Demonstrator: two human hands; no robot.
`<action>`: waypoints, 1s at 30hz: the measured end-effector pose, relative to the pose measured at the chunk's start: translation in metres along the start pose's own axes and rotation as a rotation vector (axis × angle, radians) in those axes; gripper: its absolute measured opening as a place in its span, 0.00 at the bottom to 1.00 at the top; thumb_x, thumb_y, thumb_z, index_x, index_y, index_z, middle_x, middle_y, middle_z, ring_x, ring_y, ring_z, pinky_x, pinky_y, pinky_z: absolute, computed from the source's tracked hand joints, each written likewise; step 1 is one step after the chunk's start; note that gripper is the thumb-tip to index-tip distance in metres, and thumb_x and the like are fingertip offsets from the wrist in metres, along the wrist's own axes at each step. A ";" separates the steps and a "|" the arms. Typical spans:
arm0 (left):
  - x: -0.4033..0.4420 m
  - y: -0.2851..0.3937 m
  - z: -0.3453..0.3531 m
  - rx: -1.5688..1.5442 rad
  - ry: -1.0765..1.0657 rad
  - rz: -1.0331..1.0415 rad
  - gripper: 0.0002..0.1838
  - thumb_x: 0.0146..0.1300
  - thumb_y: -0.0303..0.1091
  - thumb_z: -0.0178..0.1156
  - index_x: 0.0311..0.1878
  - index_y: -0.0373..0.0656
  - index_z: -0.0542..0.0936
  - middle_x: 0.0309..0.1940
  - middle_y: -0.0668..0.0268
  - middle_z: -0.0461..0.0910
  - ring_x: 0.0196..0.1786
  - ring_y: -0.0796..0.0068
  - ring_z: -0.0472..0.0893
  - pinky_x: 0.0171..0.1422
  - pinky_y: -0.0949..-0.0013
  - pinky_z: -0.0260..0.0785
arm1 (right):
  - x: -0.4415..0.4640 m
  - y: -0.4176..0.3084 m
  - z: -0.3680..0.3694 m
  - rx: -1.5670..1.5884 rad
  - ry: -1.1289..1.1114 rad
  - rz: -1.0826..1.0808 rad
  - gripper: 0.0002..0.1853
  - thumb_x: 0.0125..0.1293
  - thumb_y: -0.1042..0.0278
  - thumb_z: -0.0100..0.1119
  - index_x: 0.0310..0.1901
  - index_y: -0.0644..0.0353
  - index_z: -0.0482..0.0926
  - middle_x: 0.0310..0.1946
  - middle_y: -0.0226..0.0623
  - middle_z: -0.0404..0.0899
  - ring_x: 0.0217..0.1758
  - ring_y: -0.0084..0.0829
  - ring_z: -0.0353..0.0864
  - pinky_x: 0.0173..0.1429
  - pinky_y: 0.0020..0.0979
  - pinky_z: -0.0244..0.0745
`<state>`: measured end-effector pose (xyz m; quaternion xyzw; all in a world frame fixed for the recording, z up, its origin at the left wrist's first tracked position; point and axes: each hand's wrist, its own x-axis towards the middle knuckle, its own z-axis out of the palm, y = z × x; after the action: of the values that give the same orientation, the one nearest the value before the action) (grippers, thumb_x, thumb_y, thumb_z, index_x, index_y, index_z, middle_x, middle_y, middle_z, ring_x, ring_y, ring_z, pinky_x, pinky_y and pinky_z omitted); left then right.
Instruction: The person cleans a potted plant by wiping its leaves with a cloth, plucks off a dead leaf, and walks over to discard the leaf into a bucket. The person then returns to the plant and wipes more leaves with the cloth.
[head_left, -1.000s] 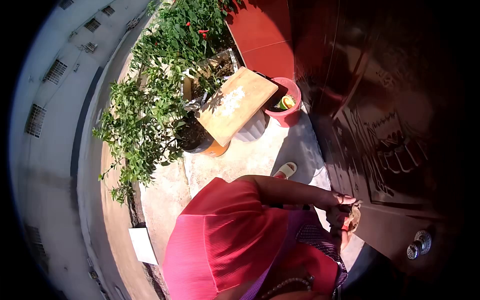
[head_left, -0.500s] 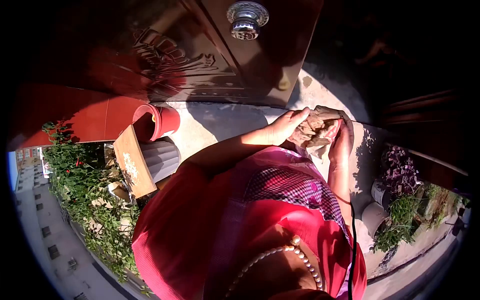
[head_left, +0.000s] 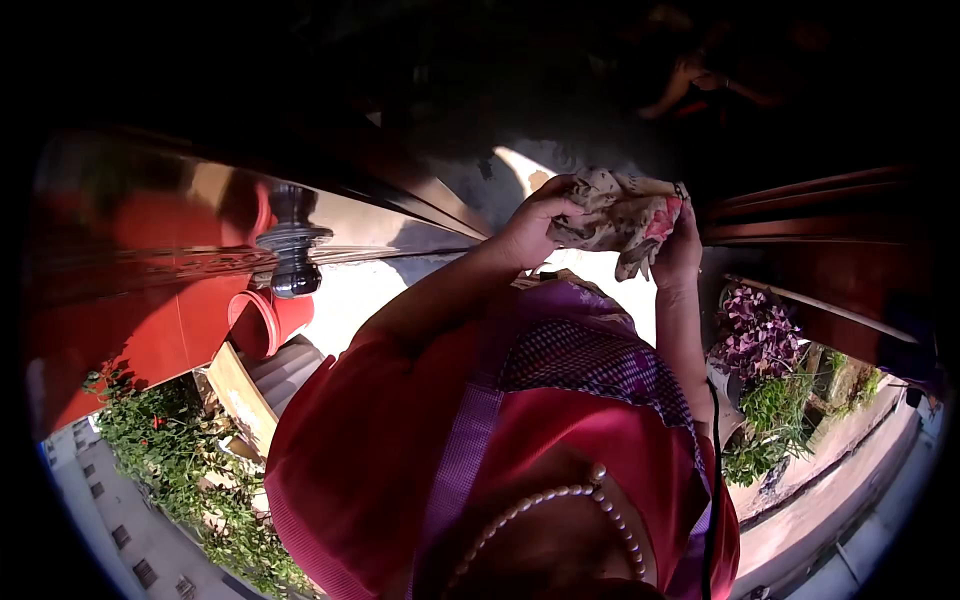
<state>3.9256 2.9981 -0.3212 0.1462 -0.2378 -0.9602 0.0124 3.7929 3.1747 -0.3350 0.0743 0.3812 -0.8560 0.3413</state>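
A crumpled, patterned cloth (head_left: 615,215), beige with dark marks and a reddish patch, is held up in front of my body. My left hand (head_left: 540,222) grips its left side, thumb and fingers closed on the fabric. On the opposite side my right hand (head_left: 680,250) has hold of the cloth near the red patch; its fingers are partly hidden by shade and folds. One corner of the cloth hangs down between the hands.
A door with a round metal knob (head_left: 295,240) stands at my left, seen nearly edge-on. Behind it sit a red bucket (head_left: 268,322), a wooden board (head_left: 240,398) and green plants (head_left: 180,470). Purple-leaved plants (head_left: 758,335) grow at right. Ahead is dark shade.
The view has moved forward into the doorway, and the door now appears farther left and edge-on. The cloth is raised and more spread between both hands.
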 end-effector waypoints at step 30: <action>0.270 0.317 -0.105 -0.308 0.401 0.979 0.35 0.57 0.30 0.56 0.69 0.43 0.57 0.61 0.56 0.66 0.63 0.57 0.68 0.67 0.54 0.61 | 0.560 0.026 0.305 -1.131 -1.646 0.333 0.31 0.58 0.62 0.64 0.64 0.50 0.66 0.57 0.40 0.67 0.60 0.38 0.67 0.62 0.35 0.63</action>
<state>3.6830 2.6442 -0.3385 0.1951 -0.1280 -0.8191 0.5240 3.4266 2.6527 -0.3546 -0.6594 0.3617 -0.2764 0.5983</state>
